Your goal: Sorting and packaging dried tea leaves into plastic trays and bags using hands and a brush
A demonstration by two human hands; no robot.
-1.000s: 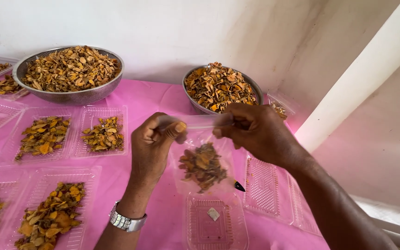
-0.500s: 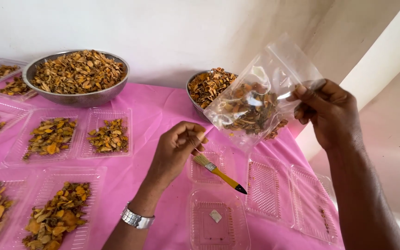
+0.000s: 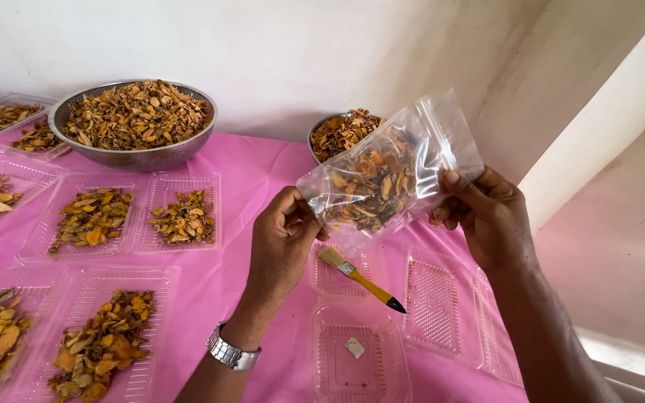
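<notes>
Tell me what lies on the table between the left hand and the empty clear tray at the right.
In the head view, a small brush with a yellow handle lies between the left hand and the empty clear tray, resting across another clear tray.

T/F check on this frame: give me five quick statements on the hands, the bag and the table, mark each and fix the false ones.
1. Both hands hold the clear bag of dried orange-brown slices. True: the left hand grips its lower corner, the right hand its right edge.
2. The brush is in the left hand. False: it lies on empty clear trays below the bag.
3. The wristwatch is on the left wrist. True.
4. The big metal colander is empty. False: it is heaped with dried slices.
5. The table cover is green. False: it is pink.
</notes>
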